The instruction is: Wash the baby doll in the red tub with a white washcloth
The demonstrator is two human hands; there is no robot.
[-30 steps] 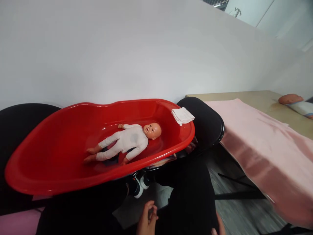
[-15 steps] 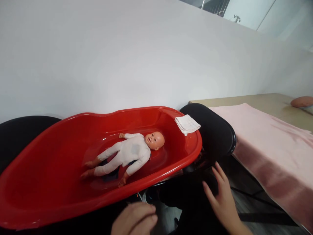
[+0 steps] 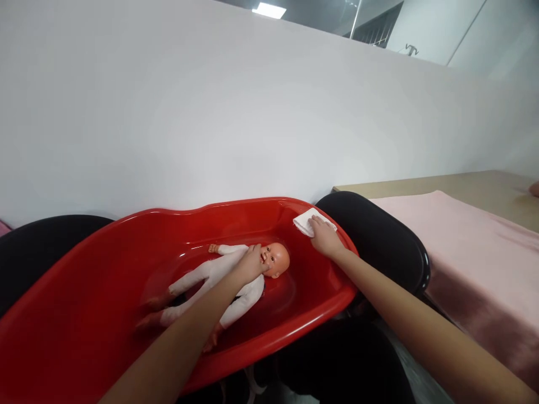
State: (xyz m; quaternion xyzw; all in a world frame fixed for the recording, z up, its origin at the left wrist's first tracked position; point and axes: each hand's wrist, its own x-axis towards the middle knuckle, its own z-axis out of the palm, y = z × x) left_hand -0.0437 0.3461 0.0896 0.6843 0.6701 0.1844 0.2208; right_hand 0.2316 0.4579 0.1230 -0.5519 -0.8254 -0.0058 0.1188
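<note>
doll (image 3: 221,269) is laid on its back inside the red tub (image 3: 290,338), directly under the left hand (image 3: 251,264); its head is turned toward the right end and its feet toward the left. nearest to the view, dark-clothed legs (image 3: 345,359) are seen below the tub's front rim, and both bare forearms are stretched forward over that rim. the white-clad near arm of the doll is placed just beside the left forearm, and part of the body is hidden by it. the left hand is rested across the doll's upper chest and neck, with the thumb by the chin; whether anything is gripped by it cannot be told. the doll's bald head is left uncovered, between the two hands and apart from the right one. by the right hand (image 3: 326,238), fingertips are set on a folded white cloth (image 3: 304,220) that is draped on the tub's right rim; the thumb is hidden, so a pinch cannot be confirmed. beyond that end, a black chair (image 3: 379,244) is placed, and another black seat (image 3: 46,247) is partly covered by the tub's left side. farther right, a pink sheet (image 3: 455,235) is spread over a tan bench (image 3: 484,180). behind everything, a pale wall (image 3: 189,106) is seen, topped at the upper right by glass and a lit panel (image 3: 269,10).
</note>
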